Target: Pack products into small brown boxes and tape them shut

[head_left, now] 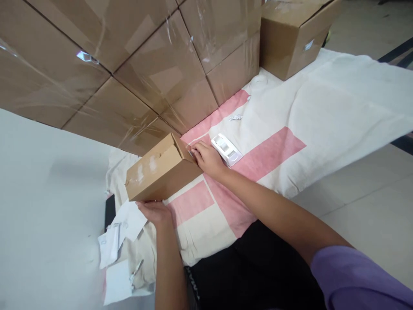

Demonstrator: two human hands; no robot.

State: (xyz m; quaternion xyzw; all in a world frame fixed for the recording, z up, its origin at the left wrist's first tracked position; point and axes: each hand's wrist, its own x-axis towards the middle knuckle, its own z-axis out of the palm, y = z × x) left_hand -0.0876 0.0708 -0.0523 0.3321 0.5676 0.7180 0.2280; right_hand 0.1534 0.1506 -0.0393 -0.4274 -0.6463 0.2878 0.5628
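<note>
Your purple sleeve (358, 277) comes closest, at the lower right, beside the dark clothing (264, 262) over your lap. You have both hands on the cardboard box (164, 178), which sits between them in front of the big taped stack of cartons (135, 64). Your left hand (156, 213) is turned palm up beneath the box's near lower corner, probably taking some weight there; its fingers are partly hidden, so I can't tell how far they close. Your right hand (209, 159) grips the opposite end with bent fingers, which likely keeps the box from swinging or sliding. Just beside that hand, a white device (226, 149) lies on the pink and cream cloth (348, 103), within your easy reach. White papers (132, 219) lie to your left, near the supported corner but outside your grip.
</note>
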